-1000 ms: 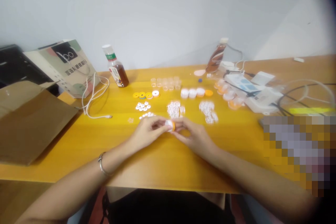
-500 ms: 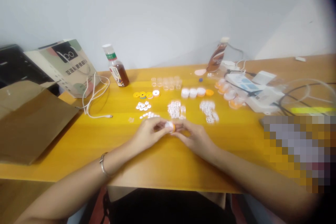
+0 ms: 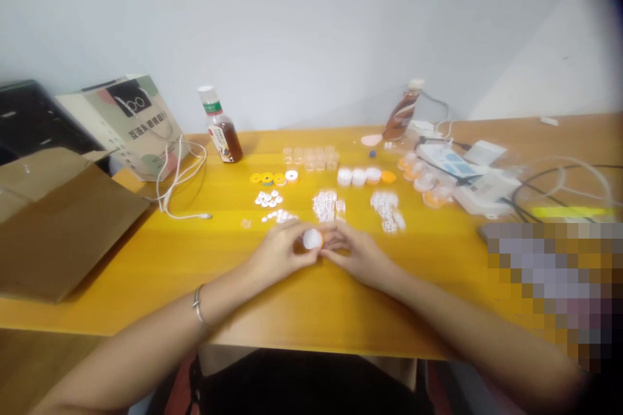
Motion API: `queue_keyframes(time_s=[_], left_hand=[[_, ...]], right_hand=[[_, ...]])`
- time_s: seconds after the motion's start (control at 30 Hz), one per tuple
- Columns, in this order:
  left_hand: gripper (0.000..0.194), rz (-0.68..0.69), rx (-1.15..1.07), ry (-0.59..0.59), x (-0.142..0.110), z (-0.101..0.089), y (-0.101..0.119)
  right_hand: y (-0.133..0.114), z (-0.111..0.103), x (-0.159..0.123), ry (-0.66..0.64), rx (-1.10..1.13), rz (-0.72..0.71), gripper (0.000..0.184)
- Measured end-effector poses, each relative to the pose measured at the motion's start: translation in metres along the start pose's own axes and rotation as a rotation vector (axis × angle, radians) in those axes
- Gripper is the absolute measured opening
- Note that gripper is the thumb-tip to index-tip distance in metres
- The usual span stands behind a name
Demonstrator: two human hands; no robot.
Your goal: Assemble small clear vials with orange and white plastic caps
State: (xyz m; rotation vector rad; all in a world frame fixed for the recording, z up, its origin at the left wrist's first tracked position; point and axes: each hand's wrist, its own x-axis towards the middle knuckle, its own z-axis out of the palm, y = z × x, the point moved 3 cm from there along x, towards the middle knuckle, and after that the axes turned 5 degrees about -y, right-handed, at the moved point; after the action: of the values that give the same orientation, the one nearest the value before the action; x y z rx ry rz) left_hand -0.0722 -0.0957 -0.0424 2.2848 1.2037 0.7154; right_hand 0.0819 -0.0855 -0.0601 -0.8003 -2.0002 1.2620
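Observation:
Between my two hands, just above the table, is a small round white cap-like piece [image 3: 312, 239] with an orange rim on its right side. The fingers and thumb of my left hand [image 3: 285, 248] are closed round its left side. My right hand [image 3: 357, 251] pinches the orange edge from the right; its fingertips are partly hidden. Beyond my hands lie small white discs [image 3: 280, 216], a pile of white perforated pieces [image 3: 325, 206] and a second such pile [image 3: 387, 207]. Farther back are a row of yellow and white rings [image 3: 274, 178] and several white round caps [image 3: 359, 177].
Clear small cups [image 3: 311, 157] stand at the back. A sauce bottle [image 3: 224, 136] is left of them, a drink bottle [image 3: 403, 111] right. Cardboard [image 3: 63, 227], a paper bag [image 3: 146, 123] and a white cable [image 3: 170, 201] lie left; a power strip [image 3: 479, 185] and cables crowd the right.
The white piece has turned so its round white face now shows more toward me. My hands stay close together in nearly the same place. The camera view has shifted slightly.

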Motion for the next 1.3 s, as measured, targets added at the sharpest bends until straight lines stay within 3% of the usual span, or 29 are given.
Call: queue_keyframes(time_s=[0.1,0.17,0.23,0.37,0.47,0.6,0.77,0.9,1.07,1.3], left_hand=[[0.018,0.044,0.094,-0.042,-0.001,0.000,-0.001],[0.018,0.062,0.134,-0.059,-0.002,0.002,-0.003],[0.021,0.077,0.150,-0.061,-0.003,0.003,-0.004],[0.023,0.105,0.153,-0.088,-0.005,0.005,-0.002],[0.033,0.103,0.140,-0.124,-0.004,0.004,0.001],[0.033,0.112,0.136,-0.102,-0.001,-0.001,0.001],[0.027,0.190,0.176,-0.079,0.014,-0.008,-0.002],[0.022,0.280,0.234,-0.151,0.041,-0.005,0.005],[0.017,0.315,0.314,-0.220,0.074,0.016,0.003],[0.014,0.294,0.300,-0.194,0.080,0.023,-0.005]], right_hand=[[-0.009,-0.019,0.000,-0.011,-0.272,0.002,0.027],[-0.012,-0.044,-0.001,0.103,-0.479,0.078,0.013],[-0.011,-0.073,-0.005,0.167,-0.633,0.191,0.014],[0.001,-0.123,-0.020,0.048,-0.736,0.325,0.029],[0.009,-0.140,-0.029,0.001,-0.733,0.359,0.035],[0.017,-0.134,-0.028,-0.102,-0.700,0.409,0.023],[0.016,-0.122,-0.019,-0.071,-0.740,0.340,0.011],[0.010,-0.110,-0.013,-0.069,-0.717,0.284,0.018],[0.009,-0.097,-0.006,-0.063,-0.651,0.220,0.027],[0.009,-0.095,-0.002,0.084,-0.636,0.216,0.027]])
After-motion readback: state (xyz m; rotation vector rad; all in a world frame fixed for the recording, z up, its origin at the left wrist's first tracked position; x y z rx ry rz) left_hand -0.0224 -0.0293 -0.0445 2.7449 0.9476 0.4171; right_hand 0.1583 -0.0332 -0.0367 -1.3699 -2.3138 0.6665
